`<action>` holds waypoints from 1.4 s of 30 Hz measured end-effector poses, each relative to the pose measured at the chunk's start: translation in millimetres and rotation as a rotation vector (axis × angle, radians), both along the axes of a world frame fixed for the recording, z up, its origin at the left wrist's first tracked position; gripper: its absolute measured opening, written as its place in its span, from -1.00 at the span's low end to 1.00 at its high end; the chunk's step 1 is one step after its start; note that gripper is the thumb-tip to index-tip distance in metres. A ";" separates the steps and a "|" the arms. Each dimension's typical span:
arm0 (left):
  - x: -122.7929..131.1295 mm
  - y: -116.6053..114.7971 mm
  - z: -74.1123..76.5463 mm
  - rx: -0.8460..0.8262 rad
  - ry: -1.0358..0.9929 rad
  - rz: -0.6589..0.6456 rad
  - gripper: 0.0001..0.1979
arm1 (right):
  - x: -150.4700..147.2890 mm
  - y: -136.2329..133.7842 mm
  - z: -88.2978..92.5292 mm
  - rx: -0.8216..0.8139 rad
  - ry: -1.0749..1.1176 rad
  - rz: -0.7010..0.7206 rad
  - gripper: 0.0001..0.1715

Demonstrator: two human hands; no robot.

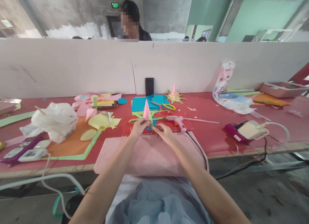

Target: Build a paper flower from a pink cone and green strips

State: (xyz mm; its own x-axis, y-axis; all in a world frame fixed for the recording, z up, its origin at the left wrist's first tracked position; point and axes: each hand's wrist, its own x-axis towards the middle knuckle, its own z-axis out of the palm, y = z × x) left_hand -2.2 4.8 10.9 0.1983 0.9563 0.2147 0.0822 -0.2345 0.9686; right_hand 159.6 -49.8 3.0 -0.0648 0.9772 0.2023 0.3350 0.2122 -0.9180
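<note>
My left hand (pixel 139 127) pinches the base of a pink paper cone (pixel 146 111) that stands point up on a green paper star shape (pixel 137 119). Close beside it, my right hand (pixel 164 132) has its fingers closed on the green paper at the cone's foot. Both hands hover over a red mat (pixel 190 125) and a pink sheet (pixel 149 155) near the table's front edge. A glue gun (pixel 177 120) lies just right of my right hand.
Scissors (pixel 165 106) rest on blue paper (pixel 142 103). A finished cone on a star (pixel 174 94) and a phone (pixel 149 86) stand by the partition. A plastic bag (pixel 54 120) and power strips (pixel 23 150) lie left, a charger (pixel 248 130) right. A person sits behind the partition.
</note>
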 end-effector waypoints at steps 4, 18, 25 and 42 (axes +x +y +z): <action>1.0 -0.6 -0.4 -0.007 0.054 0.001 -0.73 | -1.0 -1.5 3.0 -0.055 0.022 0.123 -0.62; -4.8 7.3 -12.5 0.113 0.263 0.215 -0.80 | 2.3 -2.3 4.7 -0.089 -0.107 0.190 -0.67; -4.6 -2.0 -5.0 0.214 0.555 0.284 -0.87 | -0.3 0.3 2.8 -0.138 -0.082 0.130 -0.65; -6.4 1.4 -12.3 0.253 0.665 0.275 -0.93 | -17.3 4.1 4.7 -0.471 0.063 0.051 -0.77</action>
State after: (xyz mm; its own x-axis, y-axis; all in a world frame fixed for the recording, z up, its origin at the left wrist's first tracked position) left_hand -8.6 6.2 -1.4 0.1242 0.9276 0.3523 0.7174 -0.3293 0.6140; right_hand 142.3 -45.7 7.8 -0.1168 0.9593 -0.2572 0.2758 -0.2174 -0.9363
